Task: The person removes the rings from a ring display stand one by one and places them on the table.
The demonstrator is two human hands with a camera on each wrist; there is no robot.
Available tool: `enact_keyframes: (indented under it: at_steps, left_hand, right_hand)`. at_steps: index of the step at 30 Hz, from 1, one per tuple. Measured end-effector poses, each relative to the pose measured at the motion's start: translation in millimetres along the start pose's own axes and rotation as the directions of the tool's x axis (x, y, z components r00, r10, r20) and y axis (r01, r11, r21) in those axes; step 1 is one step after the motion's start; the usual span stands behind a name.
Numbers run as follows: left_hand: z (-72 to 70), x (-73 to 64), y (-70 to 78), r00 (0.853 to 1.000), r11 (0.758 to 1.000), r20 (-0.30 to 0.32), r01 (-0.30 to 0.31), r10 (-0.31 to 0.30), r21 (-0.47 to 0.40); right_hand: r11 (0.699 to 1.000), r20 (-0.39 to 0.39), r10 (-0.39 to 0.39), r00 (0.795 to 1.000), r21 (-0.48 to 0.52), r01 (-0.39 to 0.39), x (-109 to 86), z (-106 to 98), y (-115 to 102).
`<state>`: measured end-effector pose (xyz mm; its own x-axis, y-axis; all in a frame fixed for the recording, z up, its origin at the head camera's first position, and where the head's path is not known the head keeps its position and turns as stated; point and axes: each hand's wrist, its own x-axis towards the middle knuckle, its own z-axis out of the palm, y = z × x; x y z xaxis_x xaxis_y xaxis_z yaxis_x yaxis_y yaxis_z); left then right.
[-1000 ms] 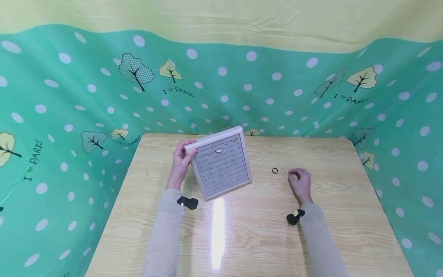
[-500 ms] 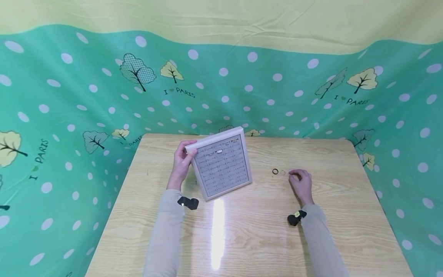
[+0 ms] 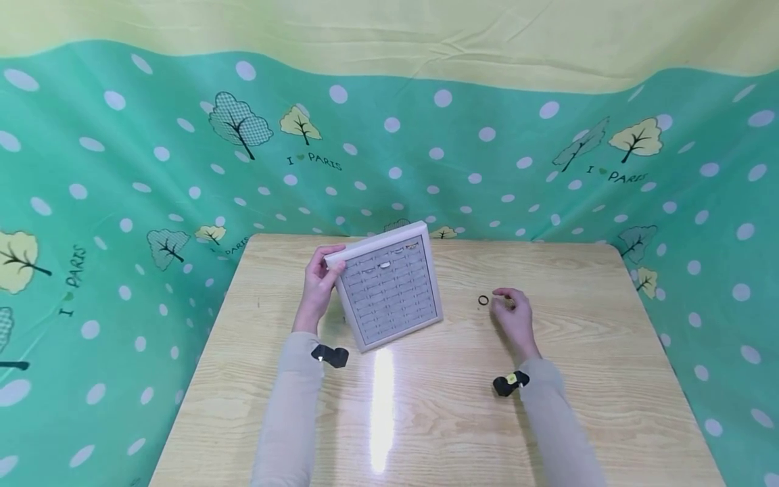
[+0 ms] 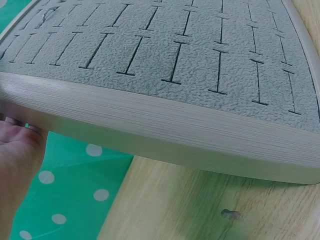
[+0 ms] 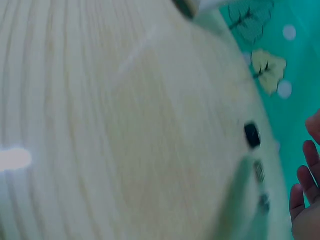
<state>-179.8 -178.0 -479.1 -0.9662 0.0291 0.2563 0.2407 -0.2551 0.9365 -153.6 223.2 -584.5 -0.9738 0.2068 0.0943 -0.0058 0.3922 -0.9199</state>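
My left hand (image 3: 318,287) grips the upper left corner of a white-framed ring display tray (image 3: 402,335) and holds it tilted up off the table. Its grey padded face has rows of slits; several rings, such as a silver ring (image 3: 385,265), sit in the upper rows. In the left wrist view, the near frame edge (image 4: 150,112) covers part of that hand (image 4: 17,160). My right hand (image 3: 514,314) hovers by a dark ring (image 3: 483,299) on the table, with thumb and index finger apart. In the right wrist view, a patterned ring (image 5: 259,171) and a blurred small ring (image 5: 264,202) lie past the dark one.
The wooden table (image 3: 438,419) has a bright light reflection (image 3: 382,412) in front of the tray. A green dotted curtain (image 3: 438,155) hangs close behind the table and along both sides.
My right hand has moved left toward the dark ring, its thumb and index finger spreading, and now covers the thin ring in the head view. The left hand and tray have stayed put.
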Motion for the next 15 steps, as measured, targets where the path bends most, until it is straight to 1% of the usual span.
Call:
enact_keyframes:
  at_steps: [4, 11, 15]
  left_hand:
    - [2.8, 0.7, 2.7, 1.0, 1.0, 0.0, 0.002, -0.002, 0.011]
    - [-4.7, 5.6, -12.3, 1.0, 1.0, -0.01, 0.018, -0.018, 0.01]
    - [-6.7, 4.1, -15.4, 0.999, 1.0, -0.02, 0.025, -0.024, 0.017]
  right_hand:
    - [0.997, 0.035, -0.083, 0.996, 0.007, 0.083, 1.2, 8, -18]
    - [0.985, 0.069, -0.173, 0.982, 0.01, 0.173, 2.0, 17, -45]
    - [0.977, 0.092, -0.214, 0.972, 0.006, 0.215, 1.3, 22, -56]
